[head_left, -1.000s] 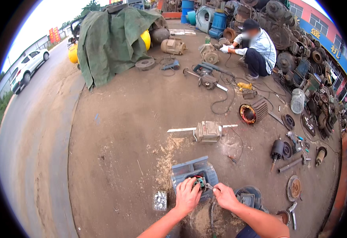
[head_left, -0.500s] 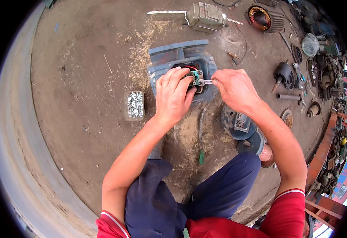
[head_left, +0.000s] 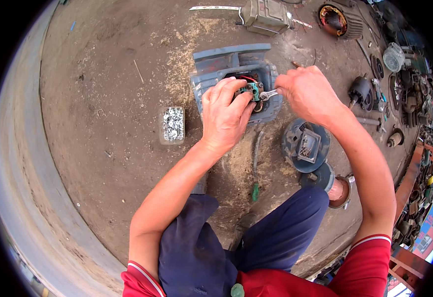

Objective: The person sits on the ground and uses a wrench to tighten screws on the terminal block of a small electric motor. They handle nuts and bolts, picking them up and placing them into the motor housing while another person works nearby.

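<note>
A blue-grey motor housing (head_left: 271, 115) sits on the ground in front of me, its box-like opening facing up. Inside is a small green terminal block (head_left: 254, 90) with metal studs, and a red wire runs behind it. My left hand (head_left: 225, 118) has its fingers and thumb closed round the block's left side, hiding part of it. From the right, my right hand (head_left: 309, 94) pinches the handle of a small metal wrench (head_left: 270, 94). The wrench's head is at a stud on the block's right edge.
A clear tub of nuts and washers (head_left: 173, 124) stands left of the housing. Nearer me lies a green-handled screwdriver (head_left: 255, 190). Right of it are round blue motor covers (head_left: 291, 154), one holding a small tray. Other motor parts lie farther right, and a beige motor (head_left: 265, 19) beyond.
My right hand has moved a little right and away from me, so the wrench handle now slants upward. My left hand keeps its hold. The whole view has shifted slightly.
</note>
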`<state>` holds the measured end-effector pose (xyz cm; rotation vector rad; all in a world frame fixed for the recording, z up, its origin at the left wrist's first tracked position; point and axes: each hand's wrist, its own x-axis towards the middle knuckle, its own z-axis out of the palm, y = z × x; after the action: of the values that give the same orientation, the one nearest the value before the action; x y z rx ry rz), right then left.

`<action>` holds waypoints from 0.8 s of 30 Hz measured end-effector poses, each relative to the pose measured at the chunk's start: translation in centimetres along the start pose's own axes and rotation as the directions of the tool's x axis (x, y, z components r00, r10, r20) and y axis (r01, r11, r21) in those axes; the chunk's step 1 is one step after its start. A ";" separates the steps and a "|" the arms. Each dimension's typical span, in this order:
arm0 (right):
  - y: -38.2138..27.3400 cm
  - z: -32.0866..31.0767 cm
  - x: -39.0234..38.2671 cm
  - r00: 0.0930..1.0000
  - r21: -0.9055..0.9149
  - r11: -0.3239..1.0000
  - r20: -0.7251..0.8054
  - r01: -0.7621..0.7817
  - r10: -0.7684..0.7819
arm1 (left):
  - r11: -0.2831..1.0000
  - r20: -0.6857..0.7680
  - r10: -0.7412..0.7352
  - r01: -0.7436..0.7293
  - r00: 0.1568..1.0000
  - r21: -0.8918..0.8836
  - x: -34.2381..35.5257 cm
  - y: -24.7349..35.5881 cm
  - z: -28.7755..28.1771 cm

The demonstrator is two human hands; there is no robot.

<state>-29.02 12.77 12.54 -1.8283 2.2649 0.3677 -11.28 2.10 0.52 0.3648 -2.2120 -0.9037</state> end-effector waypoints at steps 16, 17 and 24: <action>-11.2 5.6 -2.6 0.628 0.752 -0.618 0.599 -0.228 0.497 | 0.999 0.023 -0.028 0.028 0.999 0.016 -0.2 0.0 0.0; -11.2 5.9 -2.9 0.642 0.765 -0.609 0.579 -0.212 0.503 | 1.000 0.031 -0.026 0.026 0.999 0.016 -0.2 0.1 0.1; -6.6 5.8 -4.9 0.781 0.883 0.141 0.309 -0.448 0.543 | 0.998 0.042 -0.006 0.003 0.999 0.059 -0.2 0.1 0.2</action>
<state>-21.47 17.80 8.20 -0.4173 2.2142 -0.8613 -11.27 2.39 0.40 0.3815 -2.2809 -0.8573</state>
